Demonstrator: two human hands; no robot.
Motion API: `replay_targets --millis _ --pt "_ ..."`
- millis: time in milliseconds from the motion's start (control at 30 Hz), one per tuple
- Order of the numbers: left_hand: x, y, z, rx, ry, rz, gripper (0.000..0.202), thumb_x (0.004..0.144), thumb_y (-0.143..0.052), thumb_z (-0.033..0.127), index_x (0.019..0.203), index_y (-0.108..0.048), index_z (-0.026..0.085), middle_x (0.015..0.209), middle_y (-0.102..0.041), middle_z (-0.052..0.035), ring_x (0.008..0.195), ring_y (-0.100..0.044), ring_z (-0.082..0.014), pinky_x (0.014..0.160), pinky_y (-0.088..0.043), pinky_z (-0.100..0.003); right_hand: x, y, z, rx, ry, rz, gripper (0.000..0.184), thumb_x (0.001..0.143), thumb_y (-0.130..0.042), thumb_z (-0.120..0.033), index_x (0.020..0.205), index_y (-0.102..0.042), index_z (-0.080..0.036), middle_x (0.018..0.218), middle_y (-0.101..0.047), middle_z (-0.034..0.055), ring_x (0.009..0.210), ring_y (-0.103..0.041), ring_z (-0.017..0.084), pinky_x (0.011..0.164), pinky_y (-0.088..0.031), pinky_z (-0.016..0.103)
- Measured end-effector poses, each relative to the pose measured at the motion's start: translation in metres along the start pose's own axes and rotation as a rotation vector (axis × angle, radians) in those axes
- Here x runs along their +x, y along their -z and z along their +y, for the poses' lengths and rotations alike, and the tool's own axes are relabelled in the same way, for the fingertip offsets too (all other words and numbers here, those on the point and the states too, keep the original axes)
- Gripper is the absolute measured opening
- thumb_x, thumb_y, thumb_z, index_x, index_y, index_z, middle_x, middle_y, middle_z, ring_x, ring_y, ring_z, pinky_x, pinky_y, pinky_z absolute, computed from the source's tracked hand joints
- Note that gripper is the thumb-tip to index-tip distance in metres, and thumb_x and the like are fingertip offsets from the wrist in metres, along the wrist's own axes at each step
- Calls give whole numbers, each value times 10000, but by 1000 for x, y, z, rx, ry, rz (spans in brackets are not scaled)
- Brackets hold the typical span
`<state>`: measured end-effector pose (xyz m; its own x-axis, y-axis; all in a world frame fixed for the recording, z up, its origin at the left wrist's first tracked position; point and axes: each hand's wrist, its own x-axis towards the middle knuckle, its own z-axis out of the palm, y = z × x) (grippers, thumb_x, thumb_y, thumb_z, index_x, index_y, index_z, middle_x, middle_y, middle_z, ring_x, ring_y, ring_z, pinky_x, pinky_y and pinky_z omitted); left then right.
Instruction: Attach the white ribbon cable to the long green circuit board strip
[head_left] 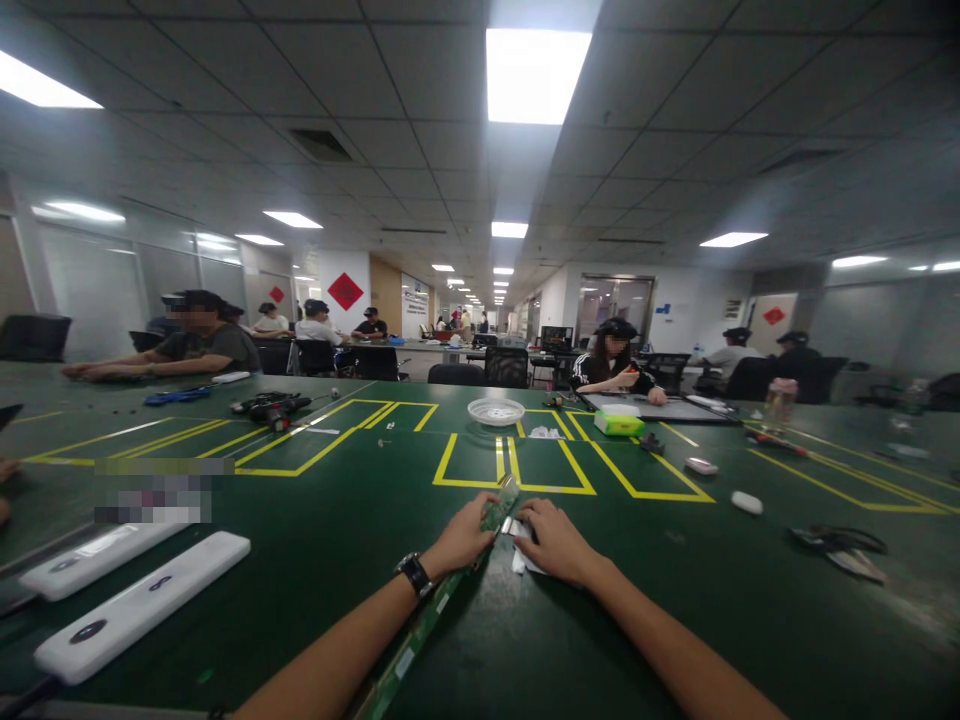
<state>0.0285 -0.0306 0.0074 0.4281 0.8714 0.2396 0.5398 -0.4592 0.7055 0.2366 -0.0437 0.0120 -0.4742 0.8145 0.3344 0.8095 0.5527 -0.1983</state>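
A long, narrow green circuit board (405,652) slants from the near edge of the view towards the middle of the table. My left hand (465,534), with a dark watch on its wrist, is closed round the board near its far end. Right of the board, my right hand (559,542) has bent fingers against a small silvery piece (511,525); whether they grip it or only touch it is unclear. White paper or tissue (520,562) lies partly hidden under that hand.
Two white power strips (142,605) lie at left. Ahead stand a white bowl (496,411) and a green tissue pack (619,421) among yellow tape outlines (555,489). White cases (747,502) and a dark-handled tool (840,545) lie at right. Other people sit across the table.
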Motion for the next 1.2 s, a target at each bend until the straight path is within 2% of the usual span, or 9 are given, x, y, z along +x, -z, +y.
replay_targets --millis 67,133,300,400,467,533,667,933,1200 --pt "2 -1 1 -240 -9 -15 537 710 -563 69 1227 -452 162 884 -587 -27 773 -564 -154 709 -423 -254 0 -1 1 17 -10 3 261 820 -580 -351 1013 -622 -182 1096 -590 109 1038 -509 259 868 -379 369" --pt "4 -1 4 -416 37 5 567 703 -572 57 1246 -440 154 871 -588 -19 716 -561 -128 664 -423 -232 0 0 2 59 -38 21 240 779 -625 -344 956 -614 -181 1036 -603 92 983 -522 241 828 -381 342" --pt "5 1 16 -739 212 49 502 775 -553 111 1264 -441 139 936 -643 -65 731 -621 -144 686 -483 -261 4 5 2 343 -193 38 123 729 -636 -257 801 -597 -164 737 -592 5 710 -523 150 640 -363 247" --pt "5 4 19 -823 231 111 395 799 -579 165 1188 -521 132 953 -678 -72 784 -642 -152 744 -501 -258 7 5 0 699 -221 -42 191 767 -614 -340 753 -587 -151 631 -556 -25 589 -503 115 563 -354 226" --pt "6 5 19 -829 249 124 348 815 -581 205 1155 -553 133 919 -690 -63 748 -645 -150 704 -511 -249 8 3 -3 928 -209 -110 286 788 -601 -426 748 -583 -143 595 -550 -33 520 -484 94 528 -353 217" --pt "5 4 19 -830 248 114 329 834 -568 226 1148 -565 132 896 -690 -54 712 -642 -138 663 -513 -236 8 0 -7 1053 -199 -157 349 797 -595 -480 733 -584 -137 563 -543 -39 469 -451 73 494 -331 204" --pt "4 2 18 -858 236 103 337 850 -573 280 1153 -565 133 885 -678 -44 698 -632 -122 641 -509 -218 5 0 -12 1056 -204 -185 381 805 -599 -493 681 -591 -133 512 -524 -46 438 -425 60 469 -292 194" --pt "3 1 22 -936 295 84 348 858 -578 343 1157 -561 164 784 -660 -19 598 -613 -109 534 -489 -196 4 4 -16 1083 -205 -162 395 784 -622 -503 645 -581 -136 531 -554 -34 456 -453 69 478 -318 198" --pt "1 1 24 -991 316 96 326 870 -556 304 1171 -563 179 838 -678 -27 636 -626 -114 576 -502 -206 2 5 -17 1080 -212 -153 395 793 -619 -499 648 -588 -134 538 -561 -32 469 -465 75 491 -332 203"
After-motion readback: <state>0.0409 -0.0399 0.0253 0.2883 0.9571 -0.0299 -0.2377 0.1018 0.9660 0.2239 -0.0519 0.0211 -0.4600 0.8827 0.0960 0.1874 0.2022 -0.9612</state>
